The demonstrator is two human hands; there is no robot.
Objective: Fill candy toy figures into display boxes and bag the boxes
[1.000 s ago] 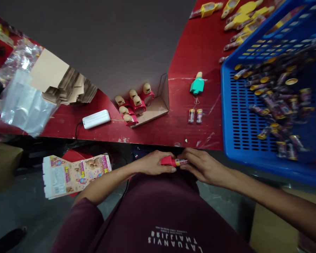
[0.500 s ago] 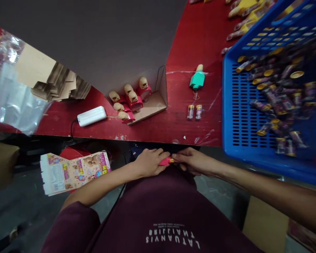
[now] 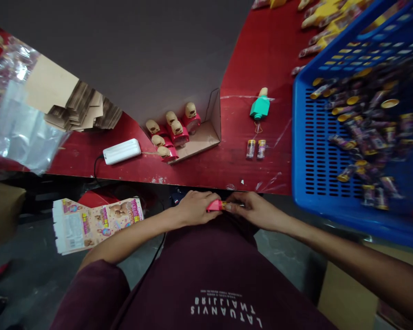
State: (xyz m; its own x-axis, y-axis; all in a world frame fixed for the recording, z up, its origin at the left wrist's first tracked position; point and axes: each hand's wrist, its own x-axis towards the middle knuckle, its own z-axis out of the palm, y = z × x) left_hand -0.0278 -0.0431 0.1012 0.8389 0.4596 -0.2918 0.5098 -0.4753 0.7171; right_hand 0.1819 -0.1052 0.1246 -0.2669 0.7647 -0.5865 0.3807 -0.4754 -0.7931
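Observation:
In front of my lap, just below the table edge, my left hand [image 3: 197,208] is closed around a red toy piece [image 3: 214,206], most of which its fingers cover. From the right, my right hand [image 3: 253,210] pinches a small yellow-capped tube [image 3: 224,206] that meets the end of the red piece. Whether the two are joined I cannot tell. On the table ahead lie two similar small tubes [image 3: 251,149] side by side, below a green toy [image 3: 260,107] with a beige top. An open cardboard box [image 3: 201,137] holds several red toys with beige dog-like heads [image 3: 176,128].
A blue basket [image 3: 299,151] full of yellow-capped tubes stands at the right. Yellow toys [image 3: 325,27] lie behind it. Leftward are a white power bank [image 3: 121,151] with a cable, stacked cardboard pieces [image 3: 79,105] and clear plastic bags [image 3: 20,123]. Printed packaging [image 3: 99,224] sits below the table.
The red piece shows a little more between my hands, and my right fingers have shifted slightly around the tube. The whole view has moved slightly.

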